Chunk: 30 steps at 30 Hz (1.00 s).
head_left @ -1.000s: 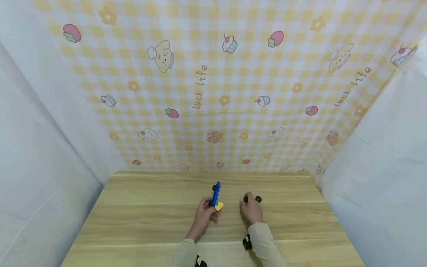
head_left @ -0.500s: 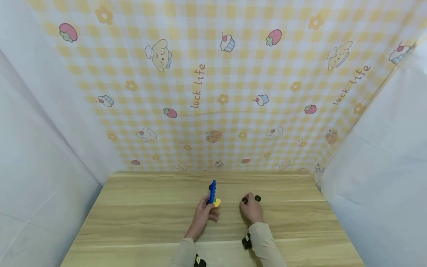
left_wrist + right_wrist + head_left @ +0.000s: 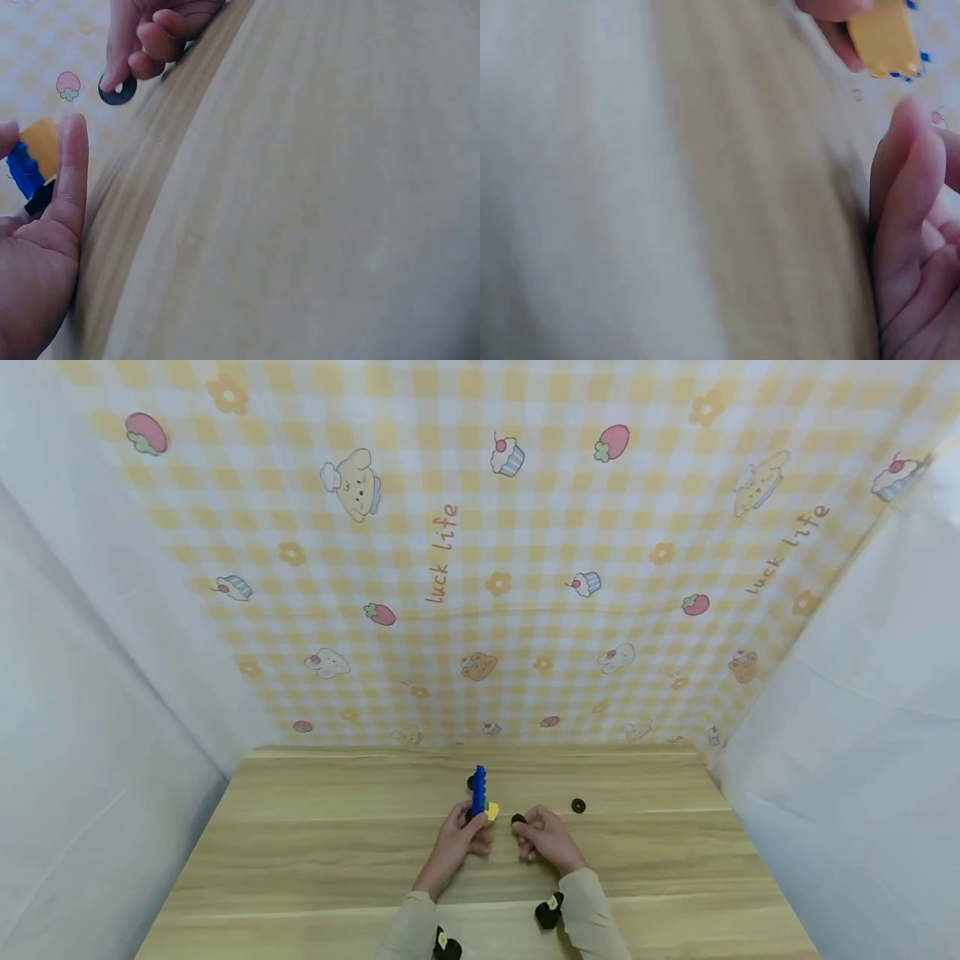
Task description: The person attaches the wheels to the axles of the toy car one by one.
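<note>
A toy-brick vehicle with a long studded blue piece [image 3: 479, 789] is gripped by my left hand [image 3: 450, 850]. A yellow brick [image 3: 492, 812] and a bit of green sit at its near end; black wheels show along its left side. In the right wrist view that yellow brick [image 3: 885, 37] shows studs on its lower edge. My right hand [image 3: 551, 842] pinches a small black wheel [image 3: 518, 819], just right of the vehicle and apart from it. The left wrist view shows this wheel [image 3: 129, 93] held at the fingertips; the right wrist view does not show it.
Another black wheel [image 3: 578, 806] lies flat on the wooden table [image 3: 645, 868], beyond and to the right of my right hand. A yellow checked curtain [image 3: 420, 635] hangs behind the table's back edge, with white cloth [image 3: 847, 760] at both sides.
My right hand has picked up one of two wheels at the right and carried it left toward the vehicle. The other wheel stays put. My left hand keeps its grip, nearly still.
</note>
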Tool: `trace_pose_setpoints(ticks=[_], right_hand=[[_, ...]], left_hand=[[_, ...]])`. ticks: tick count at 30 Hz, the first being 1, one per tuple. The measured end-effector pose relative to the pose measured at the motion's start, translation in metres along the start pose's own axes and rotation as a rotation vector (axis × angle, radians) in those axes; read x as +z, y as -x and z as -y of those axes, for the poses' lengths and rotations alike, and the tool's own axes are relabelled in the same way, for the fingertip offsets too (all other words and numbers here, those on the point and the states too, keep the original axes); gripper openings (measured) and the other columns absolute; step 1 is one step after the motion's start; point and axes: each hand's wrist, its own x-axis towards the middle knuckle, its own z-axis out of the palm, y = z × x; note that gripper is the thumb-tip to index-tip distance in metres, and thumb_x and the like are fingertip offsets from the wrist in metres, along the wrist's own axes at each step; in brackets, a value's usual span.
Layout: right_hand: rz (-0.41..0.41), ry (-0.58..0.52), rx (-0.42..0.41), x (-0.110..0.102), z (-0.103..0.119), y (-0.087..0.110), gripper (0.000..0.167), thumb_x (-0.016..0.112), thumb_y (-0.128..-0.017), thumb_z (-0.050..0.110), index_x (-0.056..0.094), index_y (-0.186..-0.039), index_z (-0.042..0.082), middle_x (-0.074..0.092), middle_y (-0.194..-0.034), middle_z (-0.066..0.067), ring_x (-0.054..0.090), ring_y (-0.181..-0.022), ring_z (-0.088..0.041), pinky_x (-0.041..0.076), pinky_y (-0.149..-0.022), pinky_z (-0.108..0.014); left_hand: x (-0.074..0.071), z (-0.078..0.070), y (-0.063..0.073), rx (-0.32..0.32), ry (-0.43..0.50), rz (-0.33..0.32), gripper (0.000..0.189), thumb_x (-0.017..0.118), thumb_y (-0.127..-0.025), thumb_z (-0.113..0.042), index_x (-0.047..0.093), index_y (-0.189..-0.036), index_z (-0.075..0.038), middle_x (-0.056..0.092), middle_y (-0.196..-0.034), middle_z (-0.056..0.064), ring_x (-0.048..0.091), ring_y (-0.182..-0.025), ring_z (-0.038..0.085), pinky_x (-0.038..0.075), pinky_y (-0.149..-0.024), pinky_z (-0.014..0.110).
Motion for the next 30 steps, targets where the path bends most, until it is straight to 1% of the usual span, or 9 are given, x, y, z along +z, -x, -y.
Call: trace_pose_setpoints(ticks=[2, 6, 9, 14, 18, 21, 25, 27, 30], right_hand=[[0.003, -0.018, -0.024, 0.004, 0.000, 0.000, 0.025, 0.065, -0.098, 0.022, 0.051, -0.103, 0.002, 0.068, -0.079, -0.002, 0.065, -0.059, -0.010, 0.054, -0.051, -0.023], [0.001, -0.128, -0.041, 0.013, 0.001, -0.001, 0.027, 0.065, -0.098, 0.025, 0.056, -0.108, 0.002, 0.070, -0.086, -0.002, 0.066, -0.068, -0.012, 0.056, -0.057, -0.026], [0.017, -0.177, -0.068, 0.021, 0.001, -0.001, 0.031, 0.065, -0.098, 0.025, 0.057, -0.112, -0.001, 0.069, -0.087, 0.000, 0.066, -0.072, -0.012, 0.056, -0.060, -0.025], [0.048, -0.145, -0.130, 0.030, 0.002, 0.001, 0.035, 0.063, -0.099, 0.027, 0.057, -0.114, -0.004, 0.069, -0.087, 0.005, 0.065, -0.073, -0.009, 0.055, -0.061, -0.024], [0.060, -0.142, -0.139, 0.031, 0.004, 0.001, 0.036, 0.063, -0.099, 0.027, 0.058, -0.113, -0.005, 0.069, -0.086, 0.005, 0.064, -0.073, -0.009, 0.055, -0.062, -0.024], [0.074, -0.136, -0.125, 0.030, 0.005, 0.000, 0.033, 0.063, -0.099, 0.024, 0.059, -0.111, -0.006, 0.068, -0.084, 0.004, 0.064, -0.074, -0.009, 0.055, -0.063, -0.024], [0.123, -0.087, -0.100, 0.030, 0.006, 0.001, 0.030, 0.061, -0.100, 0.020, 0.058, -0.110, -0.008, 0.067, -0.082, 0.006, 0.064, -0.072, -0.009, 0.056, -0.063, -0.024], [0.142, -0.069, -0.083, 0.031, 0.007, 0.001, 0.030, 0.060, -0.100, 0.021, 0.058, -0.110, -0.008, 0.067, -0.082, 0.006, 0.064, -0.072, -0.009, 0.055, -0.064, -0.024], [0.145, -0.066, -0.073, 0.031, 0.005, 0.001, 0.029, 0.058, -0.101, 0.022, 0.058, -0.109, -0.006, 0.067, -0.083, 0.005, 0.063, -0.074, -0.010, 0.055, -0.064, -0.024]], left_hand=[[0.001, 0.000, -0.001, -0.011, -0.015, -0.001, 0.065, 0.063, -0.098, -0.037, 0.038, -0.145, 0.000, 0.071, -0.101, 0.021, 0.072, -0.076, 0.019, 0.061, -0.067, 0.034], [0.002, -0.001, -0.002, -0.019, -0.060, 0.020, 0.062, 0.063, -0.098, -0.034, 0.040, -0.145, -0.001, 0.071, -0.098, 0.020, 0.071, -0.072, 0.020, 0.061, -0.066, 0.034], [0.003, -0.001, -0.002, 0.002, -0.092, 0.056, 0.060, 0.065, -0.098, -0.028, 0.041, -0.145, 0.000, 0.071, -0.100, 0.017, 0.071, -0.072, 0.020, 0.061, -0.066, 0.035], [0.002, 0.000, -0.003, 0.040, -0.128, 0.109, 0.059, 0.068, -0.096, -0.018, 0.042, -0.145, 0.001, 0.069, -0.112, 0.017, 0.072, -0.076, 0.020, 0.061, -0.066, 0.034], [0.001, -0.001, -0.003, 0.051, -0.113, 0.123, 0.060, 0.068, -0.095, -0.015, 0.041, -0.146, 0.002, 0.066, -0.118, 0.021, 0.072, -0.080, 0.022, 0.061, -0.068, 0.035], [-0.001, -0.002, -0.003, 0.045, -0.108, 0.134, 0.063, 0.070, -0.094, -0.014, 0.040, -0.147, 0.001, 0.063, -0.124, 0.022, 0.072, -0.083, 0.020, 0.061, -0.070, 0.035], [-0.002, -0.003, -0.001, 0.046, -0.128, 0.156, 0.069, 0.072, -0.091, -0.010, 0.037, -0.150, -0.002, 0.060, -0.129, 0.022, 0.071, -0.086, 0.017, 0.061, -0.072, 0.032], [-0.003, -0.004, -0.001, 0.046, -0.134, 0.167, 0.072, 0.073, -0.090, -0.008, 0.035, -0.151, -0.004, 0.059, -0.130, 0.021, 0.070, -0.086, 0.016, 0.061, -0.073, 0.032], [-0.003, -0.004, 0.000, 0.034, -0.132, 0.175, 0.071, 0.072, -0.091, -0.012, 0.035, -0.151, -0.005, 0.060, -0.128, 0.021, 0.070, -0.086, 0.018, 0.061, -0.073, 0.032]])
